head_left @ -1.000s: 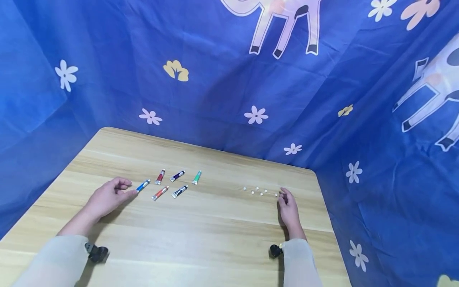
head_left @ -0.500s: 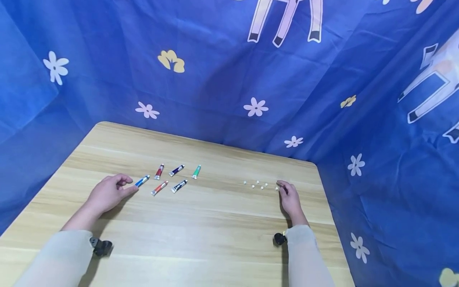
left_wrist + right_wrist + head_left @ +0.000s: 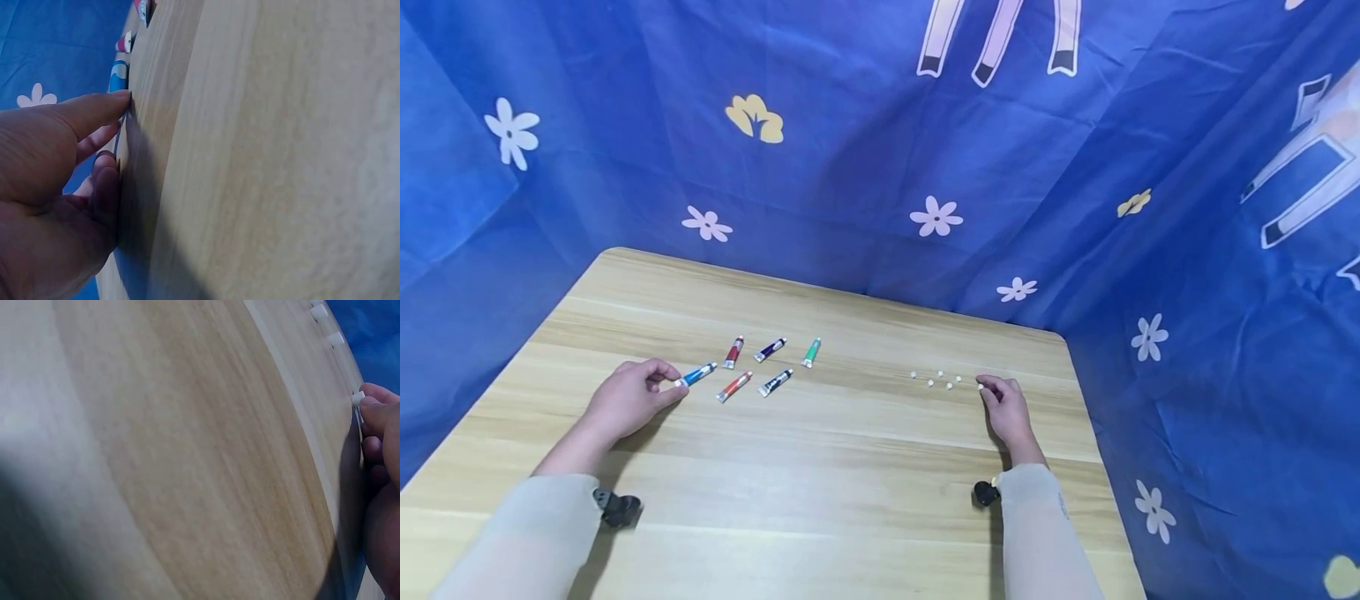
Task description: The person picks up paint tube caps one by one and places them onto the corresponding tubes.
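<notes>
Several small paint tubes lie on the wooden table (image 3: 850,467): a blue one (image 3: 697,373), red (image 3: 733,352), purple (image 3: 771,349), green (image 3: 811,352), orange (image 3: 734,386) and dark blue (image 3: 775,382). My left hand (image 3: 668,382) pinches the blue tube's near end between thumb and curled index finger; the left wrist view shows the thumb tip (image 3: 122,98) right by the blue tube (image 3: 117,76). Further right lie several white caps (image 3: 939,379). My right hand (image 3: 985,387) pinches the rightmost cap (image 3: 980,385), seen at the fingertips (image 3: 369,412) as a white cap (image 3: 357,397).
A blue cloth with flowers (image 3: 936,218) hangs close behind and to both sides of the table. The table's far right corner (image 3: 1060,337) lies just beyond my right hand. Bare wood stretches between the tubes and caps and across the near half.
My left index finger has curled down onto the blue tube's end, where before only the thumb was beside it. The right hand stays at the rightmost cap. The view has tilted slightly.
</notes>
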Motion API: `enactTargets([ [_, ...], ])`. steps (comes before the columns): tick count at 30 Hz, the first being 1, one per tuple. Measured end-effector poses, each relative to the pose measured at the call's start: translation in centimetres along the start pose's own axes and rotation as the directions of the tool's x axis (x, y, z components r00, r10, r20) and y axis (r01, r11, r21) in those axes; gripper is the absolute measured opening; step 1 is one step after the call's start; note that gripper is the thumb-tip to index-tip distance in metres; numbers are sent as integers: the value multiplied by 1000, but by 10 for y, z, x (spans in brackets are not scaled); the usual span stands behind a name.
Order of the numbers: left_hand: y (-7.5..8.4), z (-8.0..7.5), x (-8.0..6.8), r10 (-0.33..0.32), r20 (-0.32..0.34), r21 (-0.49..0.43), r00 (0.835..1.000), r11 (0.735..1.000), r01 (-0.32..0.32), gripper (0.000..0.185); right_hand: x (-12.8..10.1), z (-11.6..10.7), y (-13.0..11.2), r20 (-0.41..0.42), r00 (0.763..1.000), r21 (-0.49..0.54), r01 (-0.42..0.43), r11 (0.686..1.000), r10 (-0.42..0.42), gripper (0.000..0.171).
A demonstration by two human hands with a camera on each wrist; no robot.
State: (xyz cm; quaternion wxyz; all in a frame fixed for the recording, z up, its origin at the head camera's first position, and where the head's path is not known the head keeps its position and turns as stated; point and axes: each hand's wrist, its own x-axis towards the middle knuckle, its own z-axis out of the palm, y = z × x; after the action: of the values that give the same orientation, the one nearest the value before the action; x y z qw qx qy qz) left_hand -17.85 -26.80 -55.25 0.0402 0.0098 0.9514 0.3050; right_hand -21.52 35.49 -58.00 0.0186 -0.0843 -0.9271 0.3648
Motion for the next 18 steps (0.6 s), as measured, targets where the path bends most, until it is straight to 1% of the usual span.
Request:
enactTargets([
  [4,4,-1,-1,2,-6,4,1000,1000,-2,19,0,0,-1,-10,1000,-11,2,1000,-2,27],
  [9,5,-1,-1,-17,1,8,1000,1000,17,18,1,0,0,-19,1000,-20,-6,1000,5,26],
  [13,5,-1,-2,-17,2,-4,1000,1000,17,21,1,1,0,-37,999,-19,-2,1000,1,24],
  [18,2,0,-1,-29,2,-13,1000,999,29,31,1,2,2,-61,998,-15,4,1000,-5,23],
])
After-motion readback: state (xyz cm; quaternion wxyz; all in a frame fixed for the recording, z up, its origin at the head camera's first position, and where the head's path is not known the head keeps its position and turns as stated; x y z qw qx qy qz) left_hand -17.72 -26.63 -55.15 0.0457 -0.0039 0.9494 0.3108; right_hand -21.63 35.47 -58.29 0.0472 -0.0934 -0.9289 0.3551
